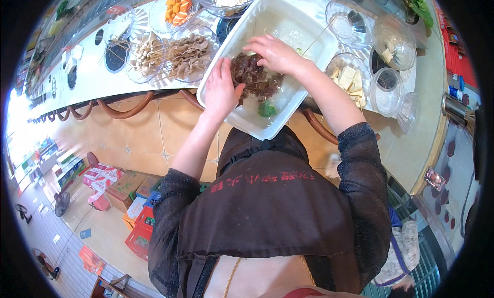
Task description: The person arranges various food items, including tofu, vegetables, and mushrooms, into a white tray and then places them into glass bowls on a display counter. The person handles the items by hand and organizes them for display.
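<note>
A white plastic tub (328, 47) lies tilted before me, its near end close to my apron. Inside is some cloudy water with a heap of slick dark brown food pieces (256, 78), whose kind I cannot tell. My left hand (222, 87) rests along the tub's left side against the heap, thumb spread from its fingers. Over the heap's upper edge, my right hand (276, 55) curves with thumb and fingers apart. A small green broccoli floret (267, 109) sits at the near end. One thin skewer stick (318, 37) leans across the right rim.
Along the white counter (87, 72) stand clear bowls of skewered mushrooms (144, 53), greyish-brown skewered strips (191, 53), orange chunks (177, 8) and tofu slices (349, 80). Curved brown rails (127, 111) project below its edge. Red crates (139, 236) stand behind left; another person (399, 251) is behind right.
</note>
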